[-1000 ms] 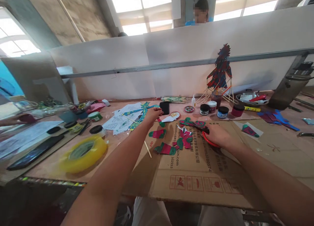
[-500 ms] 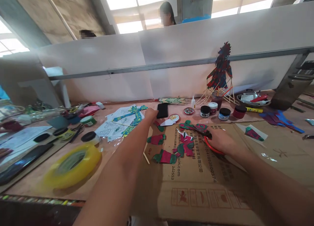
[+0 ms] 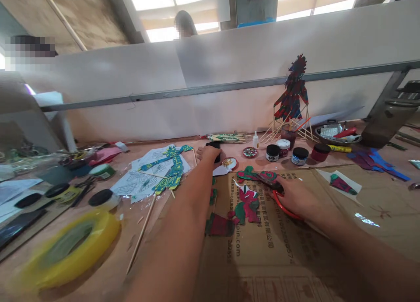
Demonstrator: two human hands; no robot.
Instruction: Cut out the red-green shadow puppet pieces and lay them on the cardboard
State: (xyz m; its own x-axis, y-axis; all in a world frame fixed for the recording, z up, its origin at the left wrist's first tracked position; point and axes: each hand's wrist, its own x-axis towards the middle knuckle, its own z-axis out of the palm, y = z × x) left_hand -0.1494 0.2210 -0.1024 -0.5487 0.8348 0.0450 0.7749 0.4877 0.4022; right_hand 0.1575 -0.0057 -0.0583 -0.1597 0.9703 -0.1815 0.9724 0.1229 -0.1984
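Note:
My left hand (image 3: 209,153) reaches to the far side of the table, closed over a dark flat object, seemingly a black phone (image 3: 214,145). Its fingers show at the left, and the palm hides much of the object. Scissors with red handles (image 3: 285,205) are in my right hand (image 3: 293,194). Their blades lie over a green and magenta painted cutout (image 3: 248,173) on the cardboard sheet (image 3: 256,262). More painted pieces (image 3: 248,208) rest nearer to me, and a magenta and green piece (image 3: 221,224) lies by my left forearm.
Paint jars (image 3: 272,152), a glue bottle (image 3: 255,140) and a bead dish (image 3: 250,152) stand behind the cardboard. A stick-propped figure (image 3: 297,92) rises at the back right. Left are a blue-yellow puppet (image 3: 170,173) on papers and a yellow tape roll (image 3: 98,245).
My left hand has moved from the left side of the black phone onto it. My right hand keeps the scissors at the same cutout. The view has shifted somewhat.

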